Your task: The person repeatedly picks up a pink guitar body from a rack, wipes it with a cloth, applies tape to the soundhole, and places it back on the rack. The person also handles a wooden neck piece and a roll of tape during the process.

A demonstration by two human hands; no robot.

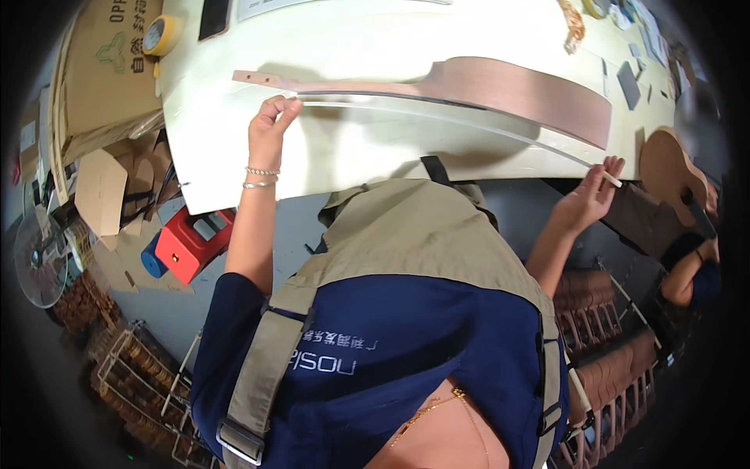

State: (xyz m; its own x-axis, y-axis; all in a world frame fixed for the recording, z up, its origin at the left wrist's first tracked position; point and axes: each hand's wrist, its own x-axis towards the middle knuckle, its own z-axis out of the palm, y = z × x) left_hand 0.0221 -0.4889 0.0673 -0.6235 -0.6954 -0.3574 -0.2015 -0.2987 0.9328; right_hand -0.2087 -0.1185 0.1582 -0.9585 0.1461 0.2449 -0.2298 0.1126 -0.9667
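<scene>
An unfinished wooden guitar [516, 94], or a similar small stringed instrument, lies on its side on the pale table. Its headstock points left and its rounded body right. Along its near side runs a long, thin whitish strip [461, 123], slightly apart from the body. My left hand [273, 117] pinches the strip's left end beside the headstock. At the other end, past the instrument's body, my right hand [587, 202] holds the strip between thumb and fingers, its fingertips partly extended. The strip's end pokes out beyond that hand.
A yellow tape roll [162, 36] sits by a cardboard box [98, 70] at the left. Below the table's left edge stands a red stool-like object [195, 246]. At right, another person's hand holds a guitar [664, 160]. Racks of wooden parts [605, 363] stand lower right.
</scene>
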